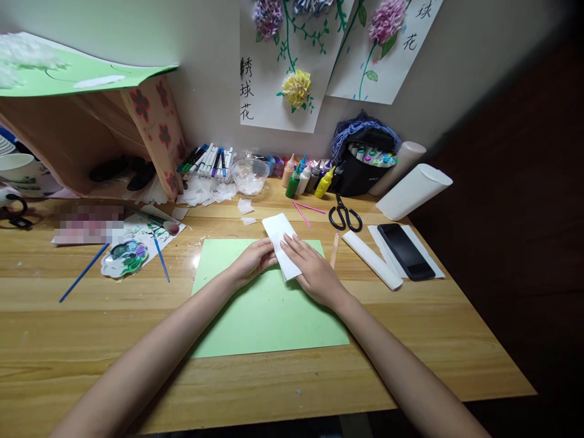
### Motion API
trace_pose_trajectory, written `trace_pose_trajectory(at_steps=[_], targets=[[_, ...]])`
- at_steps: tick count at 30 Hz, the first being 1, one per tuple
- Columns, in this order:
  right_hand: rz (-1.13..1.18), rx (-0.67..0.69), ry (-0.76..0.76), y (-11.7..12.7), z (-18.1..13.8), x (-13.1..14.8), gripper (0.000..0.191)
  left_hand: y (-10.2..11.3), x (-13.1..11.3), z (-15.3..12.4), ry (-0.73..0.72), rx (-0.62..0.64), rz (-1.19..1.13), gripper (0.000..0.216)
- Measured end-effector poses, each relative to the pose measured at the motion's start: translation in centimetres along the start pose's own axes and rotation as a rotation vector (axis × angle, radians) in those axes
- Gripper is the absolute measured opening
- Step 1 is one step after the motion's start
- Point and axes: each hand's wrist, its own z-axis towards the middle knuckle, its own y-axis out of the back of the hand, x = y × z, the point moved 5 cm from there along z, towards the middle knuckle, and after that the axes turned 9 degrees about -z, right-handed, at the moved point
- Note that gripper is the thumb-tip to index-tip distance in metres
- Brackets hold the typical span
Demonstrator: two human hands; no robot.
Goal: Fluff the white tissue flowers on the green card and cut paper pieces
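Observation:
A folded strip of white tissue paper [278, 234] is between my hands, tilted over a light green sheet of paper [255, 328]. My left hand [255, 260] grips its left edge, fingertips partly behind it. Across its right side lie the fingers of my right hand [314, 267], close together and pressed on the paper; the thumb is hidden. A thin wooden stick [335, 250] is just right of the green sheet. Black-handled scissors [345, 216] and a rolled or folded white paper strip [371, 260] rest farther right.
A phone [406, 250] lies on white paper at the right, near a white roll [413, 191]. Paint bottles [314, 177], markers [212, 159] and a clear bowl [250, 176] line the wall. At left are a paint palette [123, 257], brushes [84, 272] and an open box [155, 121].

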Motion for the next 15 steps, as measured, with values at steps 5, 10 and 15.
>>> trace_pose_trajectory(at_steps=[5, 10, 15], targets=[[-0.025, 0.001, -0.008, 0.19, -0.06, -0.14, 0.061, 0.21, 0.07, 0.06, 0.004, -0.008, -0.004, 0.025], [-0.030, 0.014, 0.005, 0.24, -0.03, -0.08, 0.061, 0.06, 0.02, 0.34, 0.011, 0.006, -0.074, 0.029], [-0.039, 0.026, 0.001, 0.36, 0.01, 0.00, 0.060, -0.32, -0.10, 0.23, 0.045, -0.025, -0.142, 0.036]])
